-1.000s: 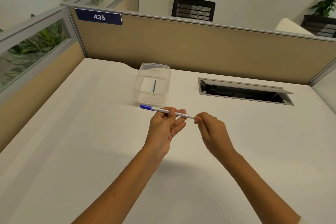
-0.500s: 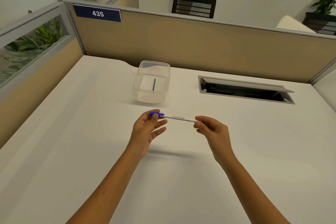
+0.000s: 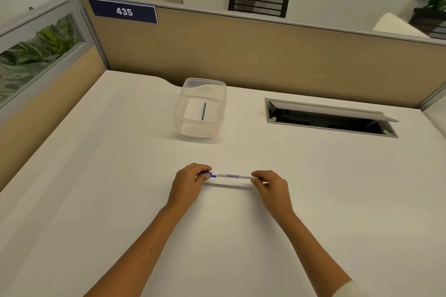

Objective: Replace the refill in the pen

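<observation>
A white pen [image 3: 231,176] with blue ends and printed lettering lies level just above the white desk, held at both ends. My left hand [image 3: 189,182] pinches its blue left end, which the fingers partly hide. My right hand [image 3: 269,185] pinches its right end, where a bit of blue shows. Farther back stands a clear plastic box [image 3: 201,108] with a thin blue refill [image 3: 204,111] lying inside it.
The white desk [image 3: 120,176] is walled by tan cubicle panels at the back and left. An open cable hatch [image 3: 330,119] is sunk into the desk at the back right. A blue sign reading 435 [image 3: 124,11] hangs on the back panel.
Both hands have come lower and nearer to me with the pen. My left hand has slid along the barrel from its middle to the blue left end. The pen is now level.
</observation>
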`<act>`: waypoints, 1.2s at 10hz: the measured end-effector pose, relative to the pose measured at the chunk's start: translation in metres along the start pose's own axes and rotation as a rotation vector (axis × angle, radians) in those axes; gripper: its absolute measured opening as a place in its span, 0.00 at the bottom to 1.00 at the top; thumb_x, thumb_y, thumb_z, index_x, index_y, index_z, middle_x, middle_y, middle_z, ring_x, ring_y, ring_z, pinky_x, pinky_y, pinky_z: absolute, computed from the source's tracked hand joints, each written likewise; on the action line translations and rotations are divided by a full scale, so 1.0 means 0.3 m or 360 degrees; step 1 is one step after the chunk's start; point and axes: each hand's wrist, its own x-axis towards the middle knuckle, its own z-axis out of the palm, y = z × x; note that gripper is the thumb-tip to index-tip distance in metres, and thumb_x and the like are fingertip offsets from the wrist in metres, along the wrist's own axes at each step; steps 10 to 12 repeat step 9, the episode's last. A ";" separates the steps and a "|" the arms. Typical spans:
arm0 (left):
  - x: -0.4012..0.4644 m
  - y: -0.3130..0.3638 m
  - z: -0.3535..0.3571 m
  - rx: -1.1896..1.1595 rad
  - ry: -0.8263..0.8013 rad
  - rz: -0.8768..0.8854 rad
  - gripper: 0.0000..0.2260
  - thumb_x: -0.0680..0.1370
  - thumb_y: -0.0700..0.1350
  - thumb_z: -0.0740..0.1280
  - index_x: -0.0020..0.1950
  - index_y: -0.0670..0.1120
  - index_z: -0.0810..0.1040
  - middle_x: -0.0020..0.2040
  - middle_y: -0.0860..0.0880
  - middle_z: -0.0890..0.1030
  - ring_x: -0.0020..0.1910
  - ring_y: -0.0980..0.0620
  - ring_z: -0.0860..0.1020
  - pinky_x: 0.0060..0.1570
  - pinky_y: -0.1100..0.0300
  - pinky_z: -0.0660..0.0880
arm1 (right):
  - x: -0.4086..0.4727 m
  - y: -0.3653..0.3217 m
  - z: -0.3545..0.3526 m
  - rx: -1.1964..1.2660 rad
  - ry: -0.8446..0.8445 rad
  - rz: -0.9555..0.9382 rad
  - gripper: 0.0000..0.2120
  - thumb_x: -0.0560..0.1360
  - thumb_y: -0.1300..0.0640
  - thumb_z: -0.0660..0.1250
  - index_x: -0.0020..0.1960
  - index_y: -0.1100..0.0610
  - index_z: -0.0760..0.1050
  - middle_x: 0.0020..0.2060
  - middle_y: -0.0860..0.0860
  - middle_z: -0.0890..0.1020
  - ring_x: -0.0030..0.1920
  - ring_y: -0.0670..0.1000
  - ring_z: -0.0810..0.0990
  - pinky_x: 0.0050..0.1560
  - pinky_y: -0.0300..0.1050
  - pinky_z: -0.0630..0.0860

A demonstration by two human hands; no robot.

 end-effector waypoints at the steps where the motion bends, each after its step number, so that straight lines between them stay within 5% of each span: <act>1: 0.011 -0.026 0.027 0.0262 0.0015 0.0142 0.07 0.75 0.37 0.66 0.47 0.45 0.82 0.45 0.50 0.83 0.46 0.50 0.75 0.44 0.66 0.69 | 0.020 0.040 0.031 -0.0340 0.0022 -0.0095 0.05 0.74 0.61 0.68 0.49 0.57 0.81 0.46 0.52 0.83 0.49 0.54 0.76 0.51 0.42 0.63; 5: 0.047 -0.055 0.082 0.0425 0.0102 0.0196 0.05 0.72 0.37 0.71 0.45 0.44 0.83 0.43 0.47 0.80 0.42 0.47 0.73 0.43 0.54 0.71 | 0.046 0.101 0.079 -0.0411 0.0235 -0.0070 0.05 0.70 0.62 0.71 0.45 0.54 0.82 0.43 0.52 0.79 0.47 0.56 0.74 0.47 0.46 0.62; 9: 0.031 -0.074 0.071 0.0506 0.0102 0.0296 0.10 0.74 0.39 0.69 0.55 0.41 0.80 0.52 0.43 0.80 0.48 0.41 0.77 0.48 0.51 0.74 | 0.024 0.110 0.068 -0.0402 0.0184 -0.0126 0.15 0.73 0.59 0.68 0.60 0.57 0.75 0.56 0.56 0.76 0.57 0.57 0.73 0.57 0.45 0.63; 12: 0.031 -0.074 0.071 0.0506 0.0102 0.0296 0.10 0.74 0.39 0.69 0.55 0.41 0.80 0.52 0.43 0.80 0.48 0.41 0.77 0.48 0.51 0.74 | 0.024 0.110 0.068 -0.0402 0.0184 -0.0126 0.15 0.73 0.59 0.68 0.60 0.57 0.75 0.56 0.56 0.76 0.57 0.57 0.73 0.57 0.45 0.63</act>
